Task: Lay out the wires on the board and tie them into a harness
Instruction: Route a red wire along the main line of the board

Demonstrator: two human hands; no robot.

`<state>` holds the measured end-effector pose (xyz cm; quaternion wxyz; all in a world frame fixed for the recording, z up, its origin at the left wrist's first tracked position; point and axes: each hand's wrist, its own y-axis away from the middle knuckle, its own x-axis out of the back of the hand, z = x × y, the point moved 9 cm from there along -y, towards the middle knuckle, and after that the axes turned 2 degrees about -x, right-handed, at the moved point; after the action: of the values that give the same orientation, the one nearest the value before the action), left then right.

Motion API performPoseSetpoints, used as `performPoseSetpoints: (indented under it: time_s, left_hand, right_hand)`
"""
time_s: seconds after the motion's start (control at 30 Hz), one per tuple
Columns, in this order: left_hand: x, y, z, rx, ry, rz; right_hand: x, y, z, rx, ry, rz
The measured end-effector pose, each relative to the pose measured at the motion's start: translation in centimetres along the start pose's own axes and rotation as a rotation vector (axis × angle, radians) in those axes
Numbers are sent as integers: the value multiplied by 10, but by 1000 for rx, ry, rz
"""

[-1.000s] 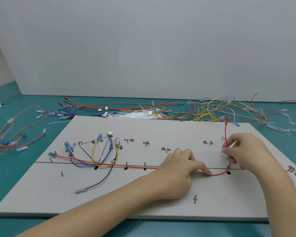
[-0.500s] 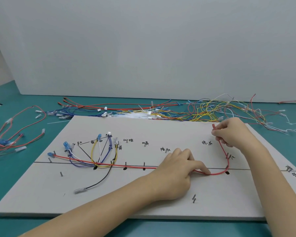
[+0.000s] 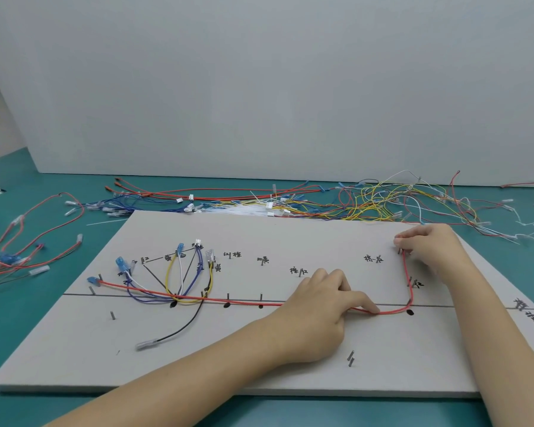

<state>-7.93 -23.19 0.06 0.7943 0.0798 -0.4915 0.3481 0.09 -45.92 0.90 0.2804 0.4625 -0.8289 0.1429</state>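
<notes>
Now we are routing a red wire (image 3: pixel 244 302) across the grey harness board (image 3: pixel 290 235), its long axis running left to right along the board's drawn line before bending upward at the right. From the left, its blue terminal (image 3: pixel 92 280) is sitting beside a thin metal pin; glossy yellow, white, blue and black leads (image 3: pixel 179 278) are looping over it near the middle. Our left hand (image 3: pixel 321 306) is lying curled on the board, its index fingertip pressing the wire flat just short of the bend. Our right hand (image 3: pixel 426 245), the nearer one to the free end, is pinching that end between thumb and fingertips beside an upper pin. Beyond the board, a loose tangle of wires (image 3: pixel 383 201) is lying on the teal table (image 3: pixel 43 229). We judge the coming move hinges on seating this upright run against its pin.
</notes>
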Motion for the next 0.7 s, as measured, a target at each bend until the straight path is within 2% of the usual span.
performPoseSetpoints:
  time_s: [0.37,0.53,0.7]
  left_hand:
    - [2,1,2,-12,-12,8]
    - [2,1,4,-17,-15,12]
    - [7,2,3,-9,21,41]
  right_hand:
    - [3,-9,17,-130,-45,86]
    - [1,-10,18,-144,-23,92]
    - [8,-8,17,-122,43,187]
